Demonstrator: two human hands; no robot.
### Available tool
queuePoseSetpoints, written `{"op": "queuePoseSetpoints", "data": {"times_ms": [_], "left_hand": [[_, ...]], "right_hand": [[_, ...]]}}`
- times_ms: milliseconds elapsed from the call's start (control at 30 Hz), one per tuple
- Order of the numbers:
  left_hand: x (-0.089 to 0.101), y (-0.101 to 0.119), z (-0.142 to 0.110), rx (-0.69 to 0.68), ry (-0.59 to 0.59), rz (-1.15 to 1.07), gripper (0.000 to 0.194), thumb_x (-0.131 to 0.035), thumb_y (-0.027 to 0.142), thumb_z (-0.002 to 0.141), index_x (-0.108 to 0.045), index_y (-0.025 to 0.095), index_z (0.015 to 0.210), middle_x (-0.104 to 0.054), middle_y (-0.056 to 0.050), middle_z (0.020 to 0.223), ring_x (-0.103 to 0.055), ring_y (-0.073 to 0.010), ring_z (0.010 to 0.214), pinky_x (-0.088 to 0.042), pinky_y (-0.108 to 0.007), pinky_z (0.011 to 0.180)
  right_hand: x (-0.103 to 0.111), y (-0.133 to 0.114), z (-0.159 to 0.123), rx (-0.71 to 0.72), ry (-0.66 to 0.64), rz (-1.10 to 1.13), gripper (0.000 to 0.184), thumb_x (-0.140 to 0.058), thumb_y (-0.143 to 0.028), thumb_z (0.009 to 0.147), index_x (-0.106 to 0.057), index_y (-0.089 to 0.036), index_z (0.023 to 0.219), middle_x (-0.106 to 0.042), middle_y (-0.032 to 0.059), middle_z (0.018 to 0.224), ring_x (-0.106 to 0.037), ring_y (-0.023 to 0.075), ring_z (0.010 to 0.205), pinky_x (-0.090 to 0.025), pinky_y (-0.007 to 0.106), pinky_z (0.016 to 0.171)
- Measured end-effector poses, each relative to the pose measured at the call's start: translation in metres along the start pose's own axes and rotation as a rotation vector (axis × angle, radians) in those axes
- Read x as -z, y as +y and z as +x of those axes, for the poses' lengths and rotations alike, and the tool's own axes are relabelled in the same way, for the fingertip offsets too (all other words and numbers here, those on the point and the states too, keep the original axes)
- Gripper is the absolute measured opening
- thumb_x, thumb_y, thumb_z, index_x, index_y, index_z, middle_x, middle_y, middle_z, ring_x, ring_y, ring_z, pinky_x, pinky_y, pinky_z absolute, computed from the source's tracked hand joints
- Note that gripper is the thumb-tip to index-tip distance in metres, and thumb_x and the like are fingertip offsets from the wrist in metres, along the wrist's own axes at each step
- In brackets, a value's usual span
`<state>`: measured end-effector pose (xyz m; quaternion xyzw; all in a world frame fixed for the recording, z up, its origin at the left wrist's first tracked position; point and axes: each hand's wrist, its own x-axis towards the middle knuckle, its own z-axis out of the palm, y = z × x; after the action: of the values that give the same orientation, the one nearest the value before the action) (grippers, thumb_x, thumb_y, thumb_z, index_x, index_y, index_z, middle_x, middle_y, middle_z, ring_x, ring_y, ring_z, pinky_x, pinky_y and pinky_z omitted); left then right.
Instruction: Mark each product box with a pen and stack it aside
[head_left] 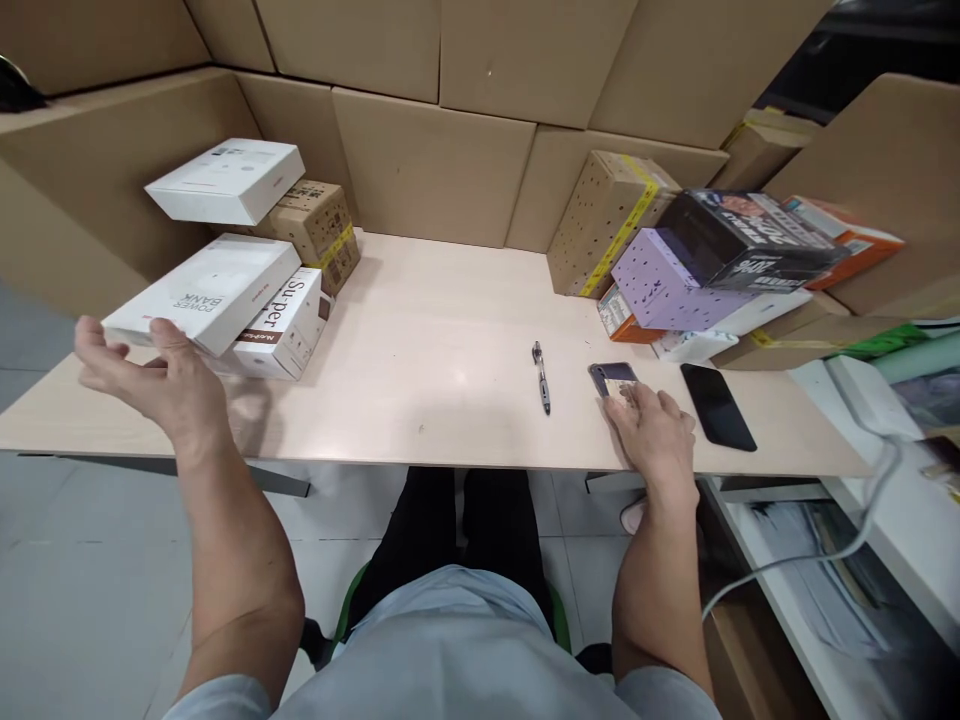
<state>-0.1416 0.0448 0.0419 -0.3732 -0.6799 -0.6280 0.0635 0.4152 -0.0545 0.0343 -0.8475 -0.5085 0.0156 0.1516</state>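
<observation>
Pale desk [442, 410]: left hand [161, 385] at white box [214, 285], fingers [91, 340] spread; right hand [651, 432] palm-down over phone [615, 371], grip unclear.

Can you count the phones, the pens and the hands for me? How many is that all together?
Phones: 2 (black phone, partly covered phone)
Pens: 1 (pen)
Hands: 2 (left hand, right hand)
Total: 5
</observation>
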Motion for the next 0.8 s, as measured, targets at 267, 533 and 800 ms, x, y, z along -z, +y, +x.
{"op": "queuePoseSetpoints", "data": {"times_ms": [267,533,800], "left_hand": [[-0.018,0.067,-0.101,-0.445,-0.015,-0.080,0.042,-0.058,0.042,0.097,-0.059,0.012,0.126,-0.058,-0.016,0.124,-0.055,-0.0277,0.123,-0.049,-0.047,0.100],[-0.038,0.091,-0.179,-0.725,-0.555,-0.135,0.021,-0.060,0.021,0.097,-0.069,0.022,0.116,-0.074,-0.008,0.102,-0.067,-0.0248,0.102,-0.052,-0.042,0.093],[-0.037,0.088,-0.173,-0.599,-0.639,-0.229,0.016,-0.059,0.022,0.099,-0.072,0.021,0.107,-0.077,-0.006,0.098,-0.070,-0.0203,0.094,-0.056,-0.037,0.087]], "right_hand": [[0.049,0.001,0.106,-0.028,0.605,0.248,0.119,-0.085,-0.037,0.074,-0.015,-0.007,0.165,-0.016,0.0344,0.167,-0.015,0.0417,0.160,-0.018,0.057,0.124],[0.070,-0.002,0.202,-0.149,0.528,0.383,0.126,-0.090,-0.025,0.060,-0.017,-0.013,0.162,-0.002,0.0370,0.165,-0.019,0.0427,0.156,-0.018,0.062,0.119],[0.067,0.039,0.222,0.149,0.896,0.868,0.055,-0.059,-0.046,0.081,-0.042,-0.027,0.130,-0.047,0.0137,0.133,-0.052,0.0364,0.126,-0.039,0.061,0.104]]}}
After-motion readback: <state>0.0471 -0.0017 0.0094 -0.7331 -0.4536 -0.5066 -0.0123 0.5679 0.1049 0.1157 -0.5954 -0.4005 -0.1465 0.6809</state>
